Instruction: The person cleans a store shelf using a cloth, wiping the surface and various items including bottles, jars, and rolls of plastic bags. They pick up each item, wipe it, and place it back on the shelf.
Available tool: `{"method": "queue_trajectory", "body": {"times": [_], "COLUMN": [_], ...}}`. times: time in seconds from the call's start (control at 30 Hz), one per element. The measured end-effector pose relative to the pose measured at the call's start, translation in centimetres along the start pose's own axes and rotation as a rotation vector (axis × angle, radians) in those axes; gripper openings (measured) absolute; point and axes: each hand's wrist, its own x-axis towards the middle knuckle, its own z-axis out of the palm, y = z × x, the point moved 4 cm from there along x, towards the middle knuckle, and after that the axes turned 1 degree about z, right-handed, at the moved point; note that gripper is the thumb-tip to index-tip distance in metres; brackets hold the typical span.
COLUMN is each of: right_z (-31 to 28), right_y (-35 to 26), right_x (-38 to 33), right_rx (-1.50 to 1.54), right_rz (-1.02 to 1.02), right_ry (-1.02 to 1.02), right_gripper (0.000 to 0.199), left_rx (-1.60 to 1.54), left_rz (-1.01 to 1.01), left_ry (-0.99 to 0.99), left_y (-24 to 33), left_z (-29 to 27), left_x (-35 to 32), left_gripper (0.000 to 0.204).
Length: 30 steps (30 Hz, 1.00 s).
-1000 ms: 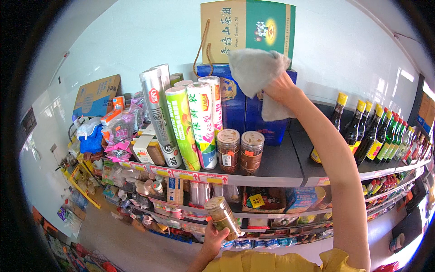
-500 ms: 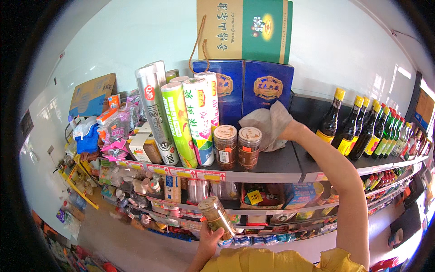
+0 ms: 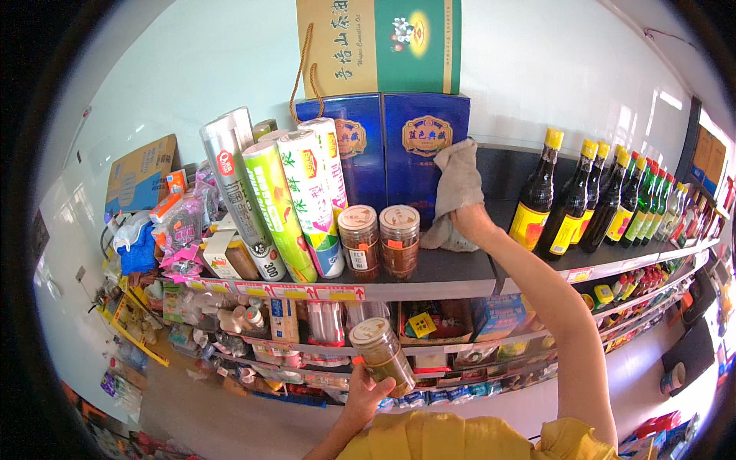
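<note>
My left hand (image 3: pixel 366 395) is closed round a clear jar (image 3: pixel 383 354) with a pale lid, held tilted in front of the lower shelves. With my right hand (image 3: pixel 471 224) I grip a grey cloth (image 3: pixel 458 184) on the top shelf, its upper end lying against a blue box (image 3: pixel 425 165). Just left of the cloth stand two upright lidded jars, a left jar (image 3: pixel 360 264) and a right jar (image 3: pixel 399 261), both with reddish-brown contents and orange stickers. The fingers of my right hand are partly hidden in the cloth.
Tall wrap rolls (image 3: pixel 318 218) stand left of the jars. A green and tan gift bag (image 3: pixel 418 46) sits atop the blue boxes. Dark bottles with yellow caps (image 3: pixel 533 195) line the shelf at right. Price tags run along the shelf edge (image 3: pixel 429 290). Packed goods fill the shelves below.
My right hand has drawn the cloth nearer to the shelf front, and the cloth now hangs more upright. The jar in my left hand has shifted slightly right. The whole view has swung a little.
</note>
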Motion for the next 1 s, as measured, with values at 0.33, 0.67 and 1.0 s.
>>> {"method": "queue_trajectory", "body": {"times": [0.33,0.67,1.0], "right_z": [2.3,-3.1,-5.5], "right_y": [5.9,-2.9,2.9], "right_x": [-2.4,-5.7,-3.5], "right_rx": [-0.256,-0.493,-0.125], "right_rz": [0.046,-0.218,0.006], "right_ry": [-0.128,-0.584,-0.507], "right_gripper": [0.059,0.033,0.025], "left_rx": [0.032,0.071,0.058], "left_rz": [-0.001,0.133,0.13], "left_ry": [-0.033,-0.112,-0.147], "left_y": [-0.3,1.8,2.1], "left_z": [0.8,3.4,4.2], "left_x": [0.4,2.5,2.9], "left_gripper": [0.059,0.066,0.064]}}
